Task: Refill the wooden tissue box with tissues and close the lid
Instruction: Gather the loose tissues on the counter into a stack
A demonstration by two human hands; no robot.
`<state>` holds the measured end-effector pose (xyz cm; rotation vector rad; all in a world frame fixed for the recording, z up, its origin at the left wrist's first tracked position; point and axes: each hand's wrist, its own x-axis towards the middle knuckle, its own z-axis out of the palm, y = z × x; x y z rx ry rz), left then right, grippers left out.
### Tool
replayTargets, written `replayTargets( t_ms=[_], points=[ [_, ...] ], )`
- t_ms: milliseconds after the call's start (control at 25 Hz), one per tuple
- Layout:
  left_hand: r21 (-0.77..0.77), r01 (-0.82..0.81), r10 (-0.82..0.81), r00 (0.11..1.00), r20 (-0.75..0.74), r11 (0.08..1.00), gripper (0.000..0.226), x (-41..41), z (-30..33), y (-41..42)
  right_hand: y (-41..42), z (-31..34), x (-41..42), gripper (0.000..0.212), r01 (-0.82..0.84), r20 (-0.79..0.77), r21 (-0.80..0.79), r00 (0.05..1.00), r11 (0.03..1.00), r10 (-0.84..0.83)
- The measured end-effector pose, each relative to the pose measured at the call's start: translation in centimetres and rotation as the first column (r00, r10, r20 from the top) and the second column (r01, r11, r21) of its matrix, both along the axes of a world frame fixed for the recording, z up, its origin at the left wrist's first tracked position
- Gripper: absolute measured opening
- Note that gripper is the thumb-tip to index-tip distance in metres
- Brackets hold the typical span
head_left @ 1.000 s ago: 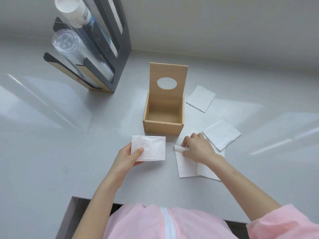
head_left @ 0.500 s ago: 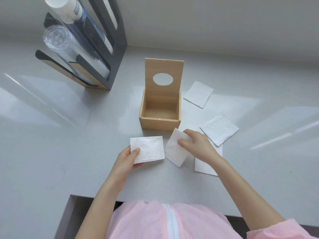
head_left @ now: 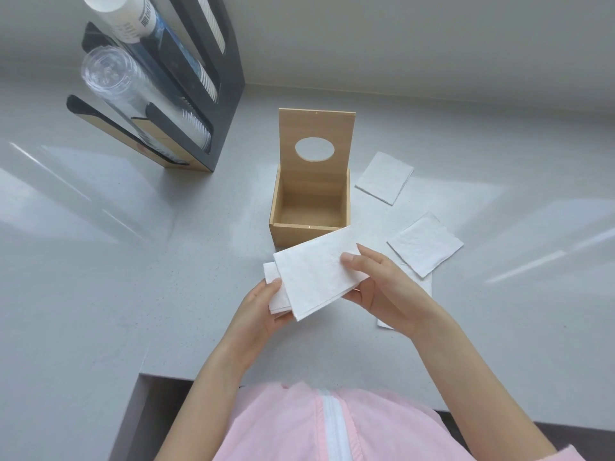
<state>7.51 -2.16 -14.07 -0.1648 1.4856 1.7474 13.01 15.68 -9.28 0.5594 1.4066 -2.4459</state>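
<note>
The wooden tissue box (head_left: pixel 301 235) stands open and empty in the middle of the counter, its lid (head_left: pixel 316 133) with an oval hole upright at the back. Just in front of it, my right hand (head_left: pixel 382 287) holds a white folded tissue (head_left: pixel 316 274) laid over a second tissue (head_left: pixel 274 294) that my left hand (head_left: pixel 259 311) grips from below. Three more tissues lie on the counter to the right: one (head_left: pixel 384 177) beside the box, one (head_left: pixel 424 248) nearer, and one (head_left: pixel 419 287) partly hidden under my right wrist.
A black cup dispenser (head_left: pixel 186 94) with paper and clear plastic cups stands at the back left. The grey counter's (head_left: pixel 100 261) front edge runs just below my forearms, with a notch at the lower left. A wall rises behind the box.
My right hand lifted a tissue off the counter and carried it left onto the tissue held in my left hand. Both hands have risen slightly, close together in front of the box.
</note>
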Motion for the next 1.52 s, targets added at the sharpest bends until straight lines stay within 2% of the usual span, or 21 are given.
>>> replayTargets(
  t_ms=[200,360,480,680,800,880,960,1000,1080,1160,1240,1360,1520],
  points=[
    [0.105,-0.038,0.026,0.994,0.107,0.994,0.035,0.5,0.3,0.6,-2.0,-2.9,0.1,0.019,0.099,0.141,0.300,0.979,0.949,-0.147],
    [0.087,-0.064,0.052,0.990,0.135,0.994,0.040,0.8,0.0,0.7,-2.6,-3.7,0.5,0.018,0.135,0.171,0.433,0.959,0.891,-0.228],
    [0.085,-0.042,0.032,0.992,0.126,0.995,0.039,1.0,0.0,0.8,-2.8,-4.2,0.7,0.009,0.110,0.189,0.531,0.951,0.840,-0.244],
    [-0.008,0.007,-0.007,1.000,0.006,1.000,0.022,1.5,-0.2,1.3,-2.7,-4.5,1.1,0.015,0.070,0.178,0.623,0.957,0.779,-0.228],
    [-0.022,-0.022,0.022,1.000,-0.004,1.000,0.021,1.7,-0.2,1.8,-1.7,-4.6,1.5,0.010,0.049,0.171,0.629,0.965,0.776,-0.200],
    [-0.017,-0.053,0.053,0.999,0.006,0.998,0.020,1.7,-0.1,2.1,-0.6,-4.6,1.8,0.008,0.036,0.163,0.671,0.967,0.740,-0.194],
    [-0.012,-0.082,0.082,0.996,0.023,0.997,0.020,1.9,-0.1,2.4,1.1,-4.7,2.5,0.010,0.020,0.134,0.775,0.971,0.631,-0.196],
    [-0.010,-0.091,0.092,0.995,0.027,0.996,0.021,2.0,-0.1,2.6,2.2,-4.7,2.9,0.015,-0.004,0.120,0.837,0.977,0.547,-0.178],
    [-0.007,-0.103,0.103,0.994,0.032,0.995,0.021,2.3,0.0,3.0,4.4,-4.8,3.4,0.025,-0.111,0.140,0.943,0.988,0.315,-0.070],
    [-0.005,-0.116,0.117,0.993,0.030,0.993,0.022,2.7,-0.1,3.3,6.3,-4.8,3.2,0.035,-0.234,0.230,0.971,0.971,0.057,0.066],
    [0.001,-0.137,0.137,0.990,0.024,0.991,0.022,3.2,-0.1,3.8,7.8,-4.8,2.5,0.044,-0.314,0.326,0.944,0.933,-0.097,0.154],
    [0.026,-0.180,0.179,0.983,0.029,0.983,0.022,4.2,-0.4,4.4,8.6,-5.3,1.5,0.046,-0.384,0.408,0.911,0.887,-0.149,0.215],
    [0.015,-0.245,0.244,0.969,0.052,0.970,0.022,5.7,-1.0,5.2,8.6,-5.8,1.1,0.039,-0.399,0.436,0.897,0.869,-0.190,0.233]
  ],
)
